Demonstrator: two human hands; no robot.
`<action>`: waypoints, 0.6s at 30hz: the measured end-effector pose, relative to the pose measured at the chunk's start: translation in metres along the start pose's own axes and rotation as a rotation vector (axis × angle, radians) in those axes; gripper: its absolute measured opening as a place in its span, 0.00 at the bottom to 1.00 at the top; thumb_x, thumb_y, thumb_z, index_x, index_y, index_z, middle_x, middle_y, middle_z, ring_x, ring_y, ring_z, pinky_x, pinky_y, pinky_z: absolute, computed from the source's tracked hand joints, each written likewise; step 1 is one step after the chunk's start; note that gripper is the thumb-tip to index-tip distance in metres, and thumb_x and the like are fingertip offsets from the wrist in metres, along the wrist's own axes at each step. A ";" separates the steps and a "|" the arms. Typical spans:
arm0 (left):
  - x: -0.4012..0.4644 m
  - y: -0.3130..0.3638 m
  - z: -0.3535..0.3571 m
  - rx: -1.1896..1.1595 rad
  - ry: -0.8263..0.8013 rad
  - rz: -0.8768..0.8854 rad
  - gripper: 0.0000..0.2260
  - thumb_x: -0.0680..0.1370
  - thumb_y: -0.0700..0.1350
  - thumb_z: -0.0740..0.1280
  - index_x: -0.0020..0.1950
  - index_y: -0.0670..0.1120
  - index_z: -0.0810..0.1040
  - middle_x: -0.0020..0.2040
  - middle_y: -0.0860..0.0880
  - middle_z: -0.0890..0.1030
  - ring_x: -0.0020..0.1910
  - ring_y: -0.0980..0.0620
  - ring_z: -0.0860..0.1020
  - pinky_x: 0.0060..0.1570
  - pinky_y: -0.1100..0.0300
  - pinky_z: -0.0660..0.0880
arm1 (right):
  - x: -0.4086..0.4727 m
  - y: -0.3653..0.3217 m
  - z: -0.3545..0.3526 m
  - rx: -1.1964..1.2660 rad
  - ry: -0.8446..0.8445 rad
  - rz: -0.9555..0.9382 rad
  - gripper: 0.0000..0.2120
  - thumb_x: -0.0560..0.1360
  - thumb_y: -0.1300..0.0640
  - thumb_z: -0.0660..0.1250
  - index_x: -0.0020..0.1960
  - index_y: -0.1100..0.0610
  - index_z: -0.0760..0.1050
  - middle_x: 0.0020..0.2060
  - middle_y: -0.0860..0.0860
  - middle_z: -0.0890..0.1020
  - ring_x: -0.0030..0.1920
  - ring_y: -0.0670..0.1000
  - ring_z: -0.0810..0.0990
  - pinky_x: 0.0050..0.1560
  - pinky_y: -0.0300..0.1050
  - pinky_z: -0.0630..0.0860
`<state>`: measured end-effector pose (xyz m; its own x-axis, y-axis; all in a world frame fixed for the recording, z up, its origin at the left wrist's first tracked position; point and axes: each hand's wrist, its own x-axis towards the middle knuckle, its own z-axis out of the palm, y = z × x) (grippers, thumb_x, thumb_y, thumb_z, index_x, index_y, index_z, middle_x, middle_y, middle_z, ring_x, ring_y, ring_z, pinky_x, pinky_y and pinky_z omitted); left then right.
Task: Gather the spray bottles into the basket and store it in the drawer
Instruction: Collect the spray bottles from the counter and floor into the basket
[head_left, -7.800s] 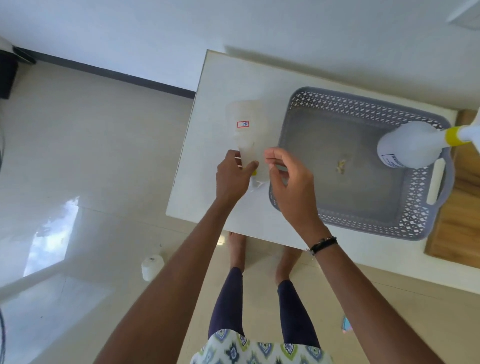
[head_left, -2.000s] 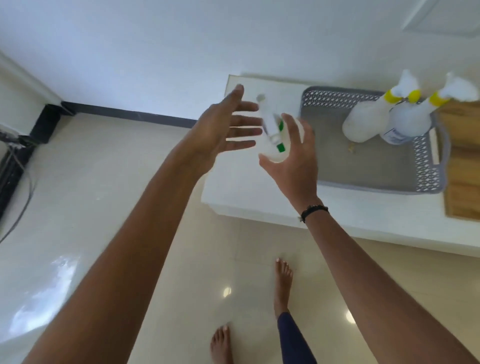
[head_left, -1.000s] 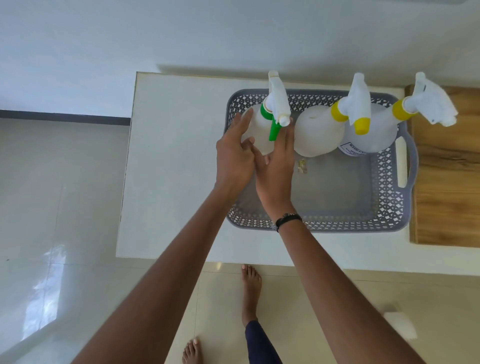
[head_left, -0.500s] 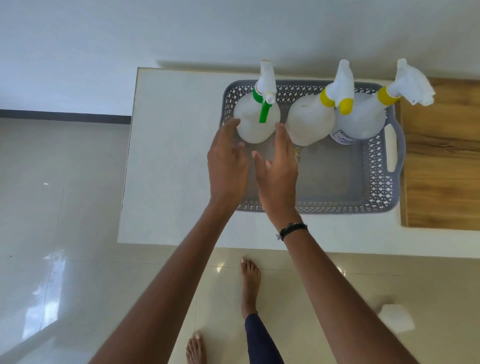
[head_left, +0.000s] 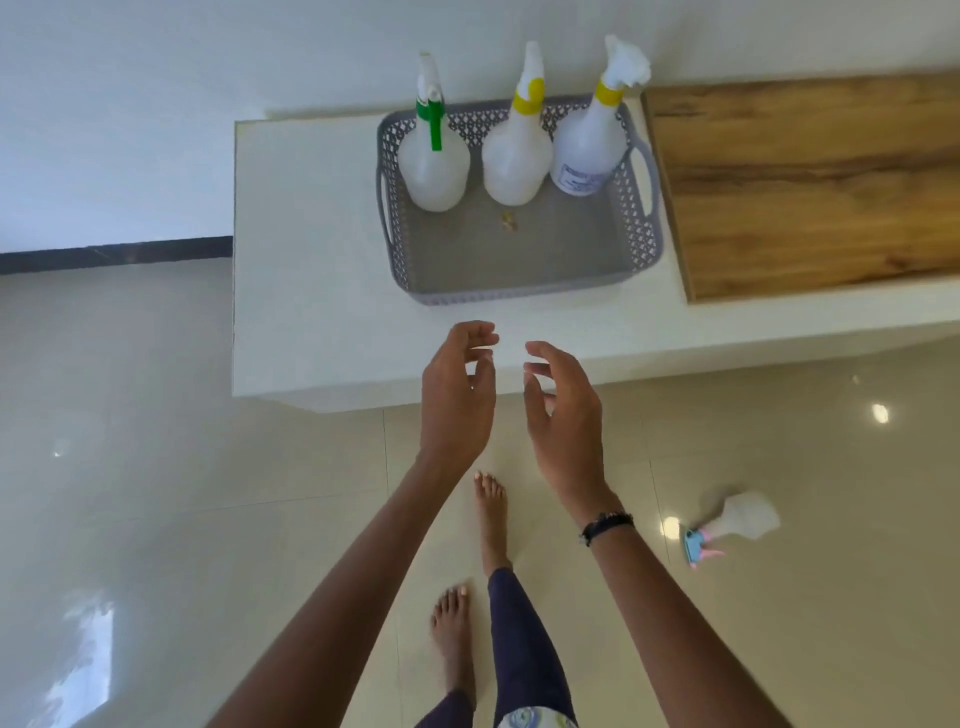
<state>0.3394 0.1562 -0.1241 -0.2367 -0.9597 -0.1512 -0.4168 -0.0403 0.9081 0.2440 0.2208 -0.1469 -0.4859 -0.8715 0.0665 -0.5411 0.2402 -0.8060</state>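
Glossy pale floor tiles (head_left: 182, 519) fill the near part of the view, with two bare feet (head_left: 491, 512) standing on them. On the floor to the right lies a small bottle (head_left: 740, 522) on its side, its blue and pink spray head toward the person. Above the feet the left hand (head_left: 457, 395) and right hand (head_left: 563, 410) hang side by side over the front edge of the white counter (head_left: 306, 291), both loose with fingers curled and nothing in them, apart from each other; a dark band (head_left: 605, 525) circles the right wrist. Farther back on the counter sits the grey basket (head_left: 519, 296). Three bottles stand upright in a row along its far wall: a green-trigger one (head_left: 434, 166) at left, a yellow-collared one (head_left: 517, 161) in the middle, and a labelled yellow-collared one (head_left: 587, 150) at right. A small scrap (head_left: 508, 222) lies on the basket floor. Wood board (head_left: 800, 182) lies just right of the basket
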 end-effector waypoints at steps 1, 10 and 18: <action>-0.012 0.001 0.004 0.007 -0.017 0.007 0.11 0.80 0.34 0.60 0.60 0.44 0.74 0.53 0.55 0.78 0.49 0.66 0.76 0.46 0.76 0.73 | -0.011 0.004 -0.008 -0.002 0.009 0.014 0.14 0.80 0.61 0.59 0.65 0.58 0.71 0.60 0.51 0.78 0.57 0.45 0.78 0.55 0.39 0.79; -0.106 0.001 0.089 0.087 -0.278 -0.069 0.12 0.78 0.32 0.59 0.59 0.41 0.75 0.52 0.47 0.82 0.45 0.56 0.78 0.43 0.78 0.70 | -0.092 0.104 -0.091 -0.082 0.045 0.106 0.14 0.79 0.64 0.60 0.64 0.59 0.72 0.57 0.54 0.78 0.54 0.48 0.78 0.48 0.36 0.77; -0.185 -0.022 0.236 0.213 -0.513 -0.133 0.10 0.78 0.31 0.60 0.56 0.40 0.77 0.50 0.46 0.83 0.45 0.53 0.79 0.44 0.74 0.71 | -0.157 0.263 -0.204 -0.224 -0.049 0.265 0.15 0.78 0.65 0.59 0.63 0.58 0.73 0.58 0.52 0.79 0.55 0.51 0.79 0.53 0.40 0.76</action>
<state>0.1846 0.4000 -0.2082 -0.5438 -0.6901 -0.4776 -0.6275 -0.0435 0.7774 0.0380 0.5078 -0.2492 -0.5994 -0.7842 -0.1604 -0.5403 0.5443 -0.6417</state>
